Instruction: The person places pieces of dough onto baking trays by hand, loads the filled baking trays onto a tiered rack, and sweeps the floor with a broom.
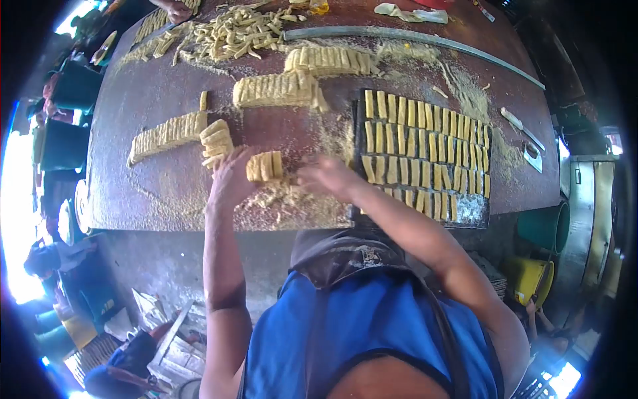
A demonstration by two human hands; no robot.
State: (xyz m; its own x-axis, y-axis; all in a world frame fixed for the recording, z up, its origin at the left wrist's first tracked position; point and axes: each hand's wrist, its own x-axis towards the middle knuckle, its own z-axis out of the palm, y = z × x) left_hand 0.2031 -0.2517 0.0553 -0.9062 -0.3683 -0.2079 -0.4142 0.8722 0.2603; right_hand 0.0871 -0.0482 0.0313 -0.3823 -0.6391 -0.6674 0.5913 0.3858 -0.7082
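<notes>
Because the camera looks down from the head, a broad reddish-brown surface (133, 206) dominates. On its right side, a dark tray (359, 143) holds four rows of pale strips (401, 139). A loose pile (236, 32) lies at the far left; packed blocks (276, 90) stand nearer. Between the hands is a short row (264, 166). The left hand (232, 174) is just beside it, grip hidden; whether the blurred right hand (327, 176), near its other end, holds anything, I cannot tell. Crumbs (282, 203) scatter in front.
</notes>
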